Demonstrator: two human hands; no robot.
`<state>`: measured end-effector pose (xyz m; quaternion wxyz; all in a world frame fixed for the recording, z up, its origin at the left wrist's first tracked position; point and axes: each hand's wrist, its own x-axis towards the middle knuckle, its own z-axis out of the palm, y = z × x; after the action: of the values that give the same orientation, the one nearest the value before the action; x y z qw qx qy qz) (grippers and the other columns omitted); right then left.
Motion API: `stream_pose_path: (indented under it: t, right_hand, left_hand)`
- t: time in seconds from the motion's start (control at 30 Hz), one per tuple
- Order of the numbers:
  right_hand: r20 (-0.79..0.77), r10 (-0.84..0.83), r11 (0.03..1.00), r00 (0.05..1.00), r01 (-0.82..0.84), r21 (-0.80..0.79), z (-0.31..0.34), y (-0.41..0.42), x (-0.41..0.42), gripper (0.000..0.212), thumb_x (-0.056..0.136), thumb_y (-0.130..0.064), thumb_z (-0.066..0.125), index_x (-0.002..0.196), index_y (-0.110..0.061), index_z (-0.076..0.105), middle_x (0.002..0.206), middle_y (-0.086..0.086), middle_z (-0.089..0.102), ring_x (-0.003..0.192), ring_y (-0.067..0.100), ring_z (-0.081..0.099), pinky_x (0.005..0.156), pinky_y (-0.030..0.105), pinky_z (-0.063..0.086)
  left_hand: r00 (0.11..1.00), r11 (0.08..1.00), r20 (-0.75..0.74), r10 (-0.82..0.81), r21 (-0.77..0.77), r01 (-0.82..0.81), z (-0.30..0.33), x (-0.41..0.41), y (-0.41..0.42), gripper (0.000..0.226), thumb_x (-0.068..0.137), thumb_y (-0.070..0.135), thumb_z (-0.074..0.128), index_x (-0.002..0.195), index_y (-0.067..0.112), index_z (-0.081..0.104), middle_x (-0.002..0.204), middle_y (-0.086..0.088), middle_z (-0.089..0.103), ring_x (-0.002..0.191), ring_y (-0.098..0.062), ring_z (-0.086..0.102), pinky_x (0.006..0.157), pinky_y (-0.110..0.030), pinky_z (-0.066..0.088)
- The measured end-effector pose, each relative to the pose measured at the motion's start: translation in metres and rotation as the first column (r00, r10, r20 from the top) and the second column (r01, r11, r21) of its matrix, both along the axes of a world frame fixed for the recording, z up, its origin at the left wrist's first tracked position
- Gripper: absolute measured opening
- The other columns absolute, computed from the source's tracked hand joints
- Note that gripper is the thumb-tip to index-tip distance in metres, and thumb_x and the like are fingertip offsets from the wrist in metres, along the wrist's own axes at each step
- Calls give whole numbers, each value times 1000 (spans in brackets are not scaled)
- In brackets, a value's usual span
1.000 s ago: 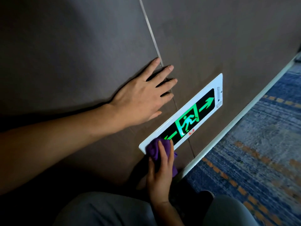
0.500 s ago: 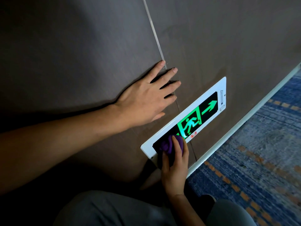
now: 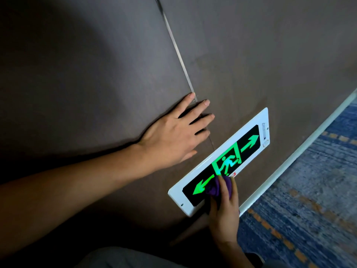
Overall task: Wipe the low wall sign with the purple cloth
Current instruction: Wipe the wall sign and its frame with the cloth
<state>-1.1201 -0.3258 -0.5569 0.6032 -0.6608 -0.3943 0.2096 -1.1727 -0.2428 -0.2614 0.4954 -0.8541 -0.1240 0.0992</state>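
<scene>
Dark brown wall panels (image 3: 251, 55) fill the view, split by a thin metal seam strip (image 3: 174, 45) running up and away, with soft light pooling on the upper left; along the bottom runs a pale baseboard (image 3: 301, 151), and below it blue patterned carpet (image 3: 309, 209) with orange dashes

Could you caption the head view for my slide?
Right hand wipes lit exit sign with purple cloth; left hand braces on wall.
</scene>
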Motion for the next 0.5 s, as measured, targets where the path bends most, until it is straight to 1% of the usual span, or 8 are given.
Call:
stream_pose_path:
  t: [0.07, 0.13, 0.23, 0.37, 0.43, 0.5]
  right_hand:
    - [10, -32, 999, 999, 32, 13, 7, 15, 24, 69, 94, -11, 71, 153, -36, 44, 168, -3, 26, 148, 27, 39, 108, 52, 49]
    - [23, -75, 997, 997, 75, 24, 15, 28, 48, 66, 96, -12, 69, 153, -33, 45, 168, -1, 28, 146, 29, 42, 107, 48, 48]
    - [47, -128, 991, 991, 126, 45, 21, 46, 80, 63, 97, -11, 67, 153, -28, 45, 166, 3, 32, 141, 34, 48, 104, 53, 52]
    - [47, -171, 985, 984, 171, -5, 25, 64, 118, 63, 100, -18, 64, 154, -35, 38, 166, 1, 33, 132, 40, 55, 96, 55, 56]
    - [39, -185, 982, 982, 186, -26, 27, 73, 136, 61, 100, -18, 63, 154, -34, 38, 164, 3, 36, 127, 42, 58, 93, 50, 54]
    - [3, -188, 982, 982, 188, -26, 28, 82, 151, 60, 100, -18, 62, 153, -34, 39, 161, 4, 39, 126, 41, 58, 91, 42, 48]
  left_hand:
    - [1000, 1000, 9, -8, 4, 8, 0, 1, 0, 61, 92, 56, 61, 141, 19, 58, 166, -11, 36, 157, -42, 17, 125, -66, 5]
    - [1000, 1000, 15, -13, 7, 13, -1, 3, 1, 60, 92, 55, 62, 140, 19, 59, 165, -12, 37, 157, -43, 18, 125, -66, 5]
    - [1000, 1000, 14, -9, 11, 9, -3, 9, 3, 62, 92, 56, 62, 141, 18, 58, 165, -13, 37, 157, -44, 18, 124, -67, 6]
    - [1000, 1000, 26, -1, 11, 1, -5, 14, 6, 62, 93, 56, 61, 142, 18, 58, 165, -13, 35, 157, -44, 16, 125, -67, 3]
    - [1000, 1000, 29, 0, 9, 0, -5, 15, 6, 62, 92, 56, 61, 142, 19, 58, 165, -13, 36, 157, -44, 16, 125, -67, 3]
    - [1000, 1000, 30, 7, 11, -8, -5, 14, 5, 62, 92, 56, 62, 142, 19, 58, 165, -13, 36, 157, -44, 16, 125, -66, 4]
